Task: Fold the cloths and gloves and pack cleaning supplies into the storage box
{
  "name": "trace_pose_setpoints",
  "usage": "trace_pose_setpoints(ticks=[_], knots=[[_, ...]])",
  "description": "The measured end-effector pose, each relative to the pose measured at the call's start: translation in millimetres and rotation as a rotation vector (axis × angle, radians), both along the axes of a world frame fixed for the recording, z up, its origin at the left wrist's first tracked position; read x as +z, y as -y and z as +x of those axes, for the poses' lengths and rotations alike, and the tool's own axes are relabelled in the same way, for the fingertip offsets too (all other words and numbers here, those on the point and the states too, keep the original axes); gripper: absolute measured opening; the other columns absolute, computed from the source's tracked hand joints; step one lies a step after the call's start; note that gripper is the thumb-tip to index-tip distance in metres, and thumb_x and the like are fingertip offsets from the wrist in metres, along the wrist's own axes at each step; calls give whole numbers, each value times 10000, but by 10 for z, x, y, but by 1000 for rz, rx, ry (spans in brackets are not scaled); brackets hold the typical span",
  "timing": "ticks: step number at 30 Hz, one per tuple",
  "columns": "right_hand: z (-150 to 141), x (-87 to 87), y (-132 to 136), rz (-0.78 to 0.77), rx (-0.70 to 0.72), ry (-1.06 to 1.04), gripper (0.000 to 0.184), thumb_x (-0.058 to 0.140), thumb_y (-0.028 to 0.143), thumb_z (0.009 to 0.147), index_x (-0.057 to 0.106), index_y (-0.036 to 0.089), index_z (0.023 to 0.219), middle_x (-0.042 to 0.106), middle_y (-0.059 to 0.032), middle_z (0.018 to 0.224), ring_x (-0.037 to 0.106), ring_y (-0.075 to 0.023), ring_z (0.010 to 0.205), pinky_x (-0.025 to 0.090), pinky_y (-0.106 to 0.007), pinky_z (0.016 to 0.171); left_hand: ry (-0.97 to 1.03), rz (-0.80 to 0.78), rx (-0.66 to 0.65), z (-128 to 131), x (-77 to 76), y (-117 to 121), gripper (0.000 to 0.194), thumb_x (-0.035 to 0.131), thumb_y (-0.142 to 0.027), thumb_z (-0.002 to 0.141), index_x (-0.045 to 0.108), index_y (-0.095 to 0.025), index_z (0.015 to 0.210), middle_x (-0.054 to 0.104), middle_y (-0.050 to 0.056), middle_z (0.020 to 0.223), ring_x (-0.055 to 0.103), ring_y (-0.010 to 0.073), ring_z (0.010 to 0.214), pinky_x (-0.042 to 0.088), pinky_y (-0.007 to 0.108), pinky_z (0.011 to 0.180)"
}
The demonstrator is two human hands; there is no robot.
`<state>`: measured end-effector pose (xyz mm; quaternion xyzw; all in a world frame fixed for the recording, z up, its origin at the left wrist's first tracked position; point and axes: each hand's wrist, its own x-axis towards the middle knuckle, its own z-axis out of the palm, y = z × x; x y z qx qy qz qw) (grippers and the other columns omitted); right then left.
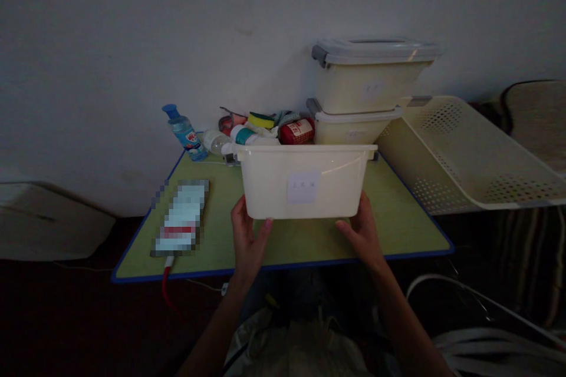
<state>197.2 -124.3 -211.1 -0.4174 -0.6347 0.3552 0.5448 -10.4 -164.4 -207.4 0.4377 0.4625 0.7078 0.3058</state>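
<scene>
A white plastic storage bin (269, 182) with a paper label (303, 187) on its front is held between my two hands over the green table. My left hand (249, 241) grips its lower left corner, thumb at the bottom edge. At the lower right corner, my right hand (362, 232) grips it in the same manner. The other fingers are partly hidden behind the bin's sides. Past its rim lie a red container (297, 131), a yellow sponge (260, 120) and a white bottle with a teal label (243, 135). Whether these sit in the bin or behind it I cannot tell.
Two lidded bins (371, 85) are stacked at the back right. A perforated white basket (442, 159) stands right of the table (407, 230). On the left are a blue bottle (188, 138), a clear bottle (215, 142) and a phone (182, 215) on a red cable (165, 288).
</scene>
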Motion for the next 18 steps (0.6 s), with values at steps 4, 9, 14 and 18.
trace_pose_setpoints(ticks=[4, 9, 14, 18], knots=[[15, -20, -11, 77, -5, 48, 679, 566, 452, 779, 270, 280, 1365, 297, -62, 1429, 288, -259, 1311, 239, -469, 1084, 0, 44, 20, -8, -23, -22, 595, 665, -331, 731, 395, -233, 1252, 412, 99, 1333, 423, 225, 1227, 331, 365, 1037], [6, 3, -29, 159, -46, 111, 597, 503, 405, 836, 279, 296, 1378, 347, -40, 1411, 305, -248, 1305, 267, -462, 1073, -3, 35, 2, -14, -32, -21, 587, 634, -322, 766, 392, -258, 1296, 398, 80, 1378, 390, 228, 1263, 296, 363, 1065], [-3, 2, -39, 198, -109, 174, 592, 496, 411, 834, 299, 270, 1375, 396, -56, 1379, 344, -245, 1283, 281, -455, 1065, -10, 37, 3, -11, -30, -12, 578, 616, -317, 786, 384, -281, 1314, 387, 61, 1397, 382, 220, 1272, 296, 348, 1068], [-3, 24, -33, 197, -106, 200, 594, 483, 414, 839, 295, 250, 1379, 395, -71, 1379, 350, -249, 1278, 283, -466, 1058, -37, 42, 24, -9, -26, -16, 556, 604, -333, 796, 397, -275, 1309, 405, 62, 1385, 398, 215, 1262, 303, 342, 1064]])
